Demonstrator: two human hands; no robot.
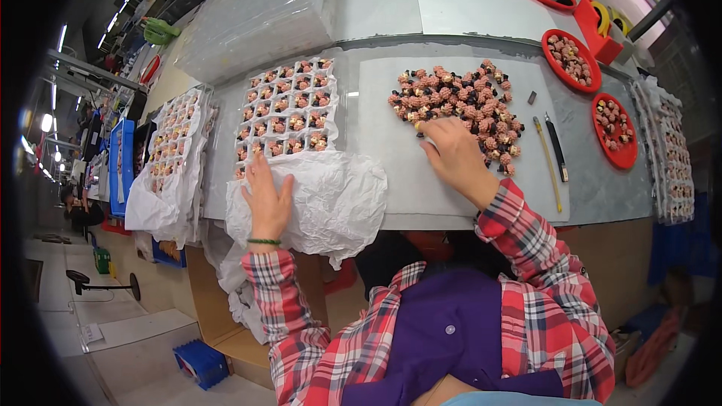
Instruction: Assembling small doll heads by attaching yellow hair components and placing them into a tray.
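Observation:
A loose pile of small pink-and-black figurines [466, 101] lies on a white sheet [376, 120] in front of me. My right hand [455, 154] reaches into the left side of this pile, its curled fingertips on one small figurine [418, 126]. To the left lies a compartment tray [289, 101] whose visible pockets hold similar figurines. White tissue paper [338, 199] covers the tray's near part. My left hand [268, 203] rests on the paper and the tray's near pockets, fingers spread, holding nothing. What lies under the paper is hidden.
Another filled tray [173, 135] with paper stands at far left; stacked trays [665, 150] stand at right. Red dishes of pieces [570, 60] [615, 131] sit right of the pile. A pencil [548, 165] and a craft knife [556, 146] lie nearby. Clear plastic trays [259, 15] are stacked behind.

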